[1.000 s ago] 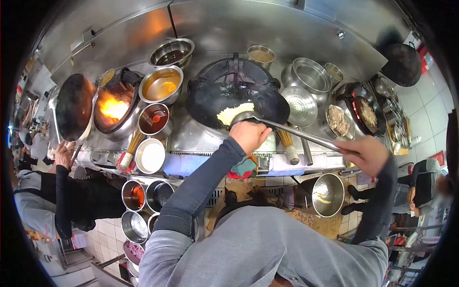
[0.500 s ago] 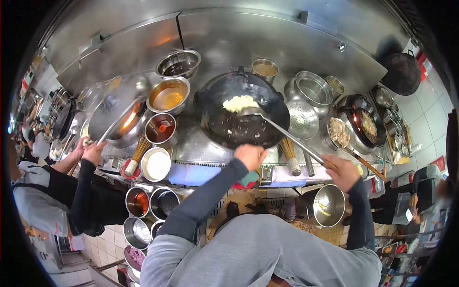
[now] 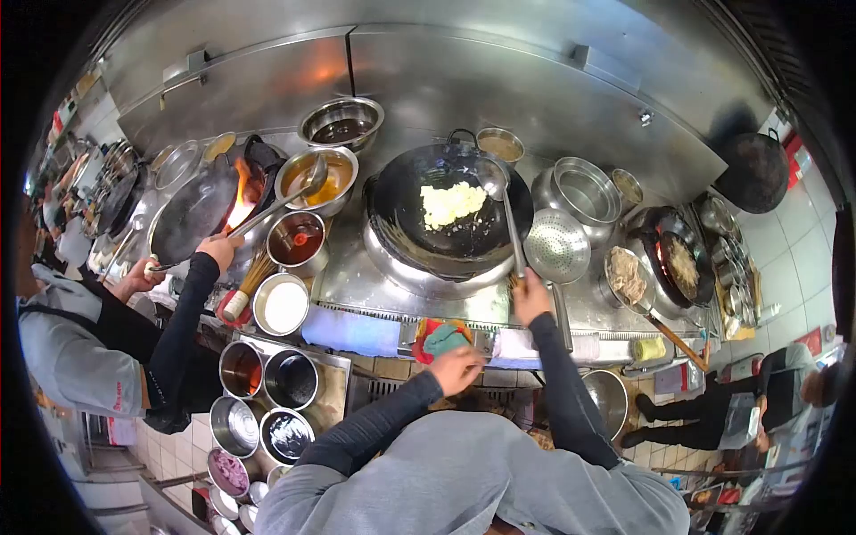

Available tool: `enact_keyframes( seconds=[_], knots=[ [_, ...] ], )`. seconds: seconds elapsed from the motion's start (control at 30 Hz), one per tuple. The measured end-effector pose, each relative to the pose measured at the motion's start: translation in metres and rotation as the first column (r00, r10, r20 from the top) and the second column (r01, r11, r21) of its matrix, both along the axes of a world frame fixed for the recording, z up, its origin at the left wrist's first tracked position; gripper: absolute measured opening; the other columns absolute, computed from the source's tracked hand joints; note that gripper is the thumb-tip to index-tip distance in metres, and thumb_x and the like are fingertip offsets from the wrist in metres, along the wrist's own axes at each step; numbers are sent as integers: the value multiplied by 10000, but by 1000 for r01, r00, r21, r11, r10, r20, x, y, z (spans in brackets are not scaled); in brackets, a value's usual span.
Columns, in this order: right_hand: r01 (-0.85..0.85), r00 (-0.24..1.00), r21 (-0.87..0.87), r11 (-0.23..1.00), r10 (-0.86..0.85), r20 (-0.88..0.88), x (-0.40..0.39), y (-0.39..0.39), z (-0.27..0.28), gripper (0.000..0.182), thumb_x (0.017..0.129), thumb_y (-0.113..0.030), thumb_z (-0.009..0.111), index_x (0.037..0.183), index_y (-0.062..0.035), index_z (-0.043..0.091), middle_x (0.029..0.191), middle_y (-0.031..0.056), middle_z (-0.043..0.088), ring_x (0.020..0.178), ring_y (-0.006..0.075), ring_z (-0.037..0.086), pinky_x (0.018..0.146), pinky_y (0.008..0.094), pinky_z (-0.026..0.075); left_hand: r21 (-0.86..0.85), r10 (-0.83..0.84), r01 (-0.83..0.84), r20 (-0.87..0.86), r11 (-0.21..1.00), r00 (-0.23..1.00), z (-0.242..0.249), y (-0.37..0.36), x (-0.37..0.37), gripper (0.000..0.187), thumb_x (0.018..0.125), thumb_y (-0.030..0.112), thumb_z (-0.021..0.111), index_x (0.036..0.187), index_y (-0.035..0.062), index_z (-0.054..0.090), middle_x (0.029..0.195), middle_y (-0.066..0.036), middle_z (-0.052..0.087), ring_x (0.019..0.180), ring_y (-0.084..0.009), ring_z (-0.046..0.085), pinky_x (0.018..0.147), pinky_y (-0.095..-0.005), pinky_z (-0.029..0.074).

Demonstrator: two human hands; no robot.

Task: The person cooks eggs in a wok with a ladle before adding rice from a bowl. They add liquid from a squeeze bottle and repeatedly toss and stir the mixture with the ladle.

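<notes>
My right hand (image 3: 533, 300) is closed round the long handle of a metal ladle (image 3: 514, 234), whose bowl rests at the upper right inside a large black wok (image 3: 401, 201). Pale yellow food (image 3: 452, 205) lies in one clump in the middle of that wok. My left hand (image 3: 458, 370) is below the wok, off its rim, near a red and green cloth (image 3: 446, 339); its fingers are bent, and whether they hold anything is too small to tell. Right of the wok sits a perforated strainer (image 3: 557, 247).
At left a co-worker's hand (image 3: 220, 251) holds a ladle over a bowl of amber liquid (image 3: 316, 183), beside a flaming wok (image 3: 196, 218). Metal pots (image 3: 267, 390) stand lower left. Right, another wok (image 3: 682, 259) sits over fire; another person (image 3: 767, 392) stands beyond.
My left hand has dropped down away from the wok's near rim. My right hand has moved left with the ladle, whose bowl has left the food. The co-worker's ladle has moved to the amber bowl.
</notes>
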State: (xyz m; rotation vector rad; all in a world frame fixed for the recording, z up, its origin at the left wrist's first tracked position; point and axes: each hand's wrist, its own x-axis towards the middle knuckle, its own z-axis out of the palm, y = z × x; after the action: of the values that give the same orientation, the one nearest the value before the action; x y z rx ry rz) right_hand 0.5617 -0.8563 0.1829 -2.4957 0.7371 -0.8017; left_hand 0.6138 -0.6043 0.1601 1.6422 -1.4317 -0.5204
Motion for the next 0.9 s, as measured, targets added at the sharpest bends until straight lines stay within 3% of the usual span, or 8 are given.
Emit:
enact_keyframes(
  seconds=[0.03, 0.13, 0.27, 0.37, 0.5, 0.67, 0.83, 0.9],
  knots=[
    [34, 999, -171, 985, -28, 40, 14, 13, -22, 541, 853, -111, 560, 1363, -64, 385, 807, 188, 611, 672, 324, 610, 629, 430, 502, 86, -37, 44, -87, 995, 996, -31, 12, -7, 204, 859, 198, 597, 1014, 71, 635, 1044, -130, 613, 1018, -318, 579, 886, -388, 471],
    [-22, 998, 951, 308, 65, 2, 25, 25, 26, 514, 888, -105, 549, 1372, -125, 378, 716, 107, 548, 443, 161, 514, 356, 339, 401, 314, 94, -48, -134, 948, 986, -71, 52, -13, 203, 866, 243, 587, 989, 105, 671, 967, -134, 666, 909, -308, 634, 795, -385, 508],
    [-273, 926, 559, 783, 371, -68, -9, 23, 67, 557, 912, -84, 505, 1436, -133, 320, 702, 18, 490, 443, 101, 445, 393, 269, 377, 570, 297, -171, -135, 804, 945, -111, 104, -8, 236, 845, 260, 607, 1014, 110, 673, 935, -139, 681, 873, -280, 660, 778, -367, 516],
    [-125, 943, 853, 506, 328, -56, -27, 51, 123, 536, 939, -71, 471, 1445, -134, 304, 753, 20, 493, 456, 81, 408, 391, 234, 346, 608, 443, -232, -221, 759, 869, -125, 126, -10, 249, 838, 273, 610, 1016, 110, 672, 932, -130, 685, 875, -270, 664, 776, -367, 518],
    [-117, 989, 917, -381, 38, 142, -9, 16, 64, 560, 944, -119, 512, 1450, -185, 280, 873, 73, 507, 496, 103, 389, 401, 224, 321, 664, 447, -216, -198, 716, 872, -136, 120, -16, 215, 867, 208, 593, 1013, 65, 660, 881, -87, 694, 796, -172, 651, 754, -310, 507],
    [-102, 965, 910, 401, 263, -8, 11, 15, 85, 529, 946, -125, 501, 1438, -143, 308, 751, 37, 499, 432, 101, 416, 355, 242, 341, 684, 296, -113, -156, 721, 942, -170, 85, -27, 272, 847, 313, 580, 1015, 121, 673, 933, -108, 693, 865, -252, 660, 787, -359, 513],
    [-166, 982, 927, -337, 25, 185, -64, 9, 100, 466, 973, -151, 470, 1416, -196, 330, 806, 42, 506, 478, 99, 382, 405, 237, 345, 694, -72, 142, -128, 706, 989, -174, 20, -46, 294, 820, 347, 534, 1004, 189, 700, 997, -128, 682, 945, -311, 642, 855, -423, 493],
    [-138, 989, 938, -319, 6, 148, -53, -10, 84, 458, 976, -151, 463, 1412, -203, 331, 800, 43, 502, 488, 109, 389, 413, 242, 350, 728, -125, 190, -144, 659, 982, -164, -2, -58, 332, 822, 314, 520, 1057, 148, 686, 1117, -142, 645, 1031, -318, 607, 911, -427, 465]
  ],
)
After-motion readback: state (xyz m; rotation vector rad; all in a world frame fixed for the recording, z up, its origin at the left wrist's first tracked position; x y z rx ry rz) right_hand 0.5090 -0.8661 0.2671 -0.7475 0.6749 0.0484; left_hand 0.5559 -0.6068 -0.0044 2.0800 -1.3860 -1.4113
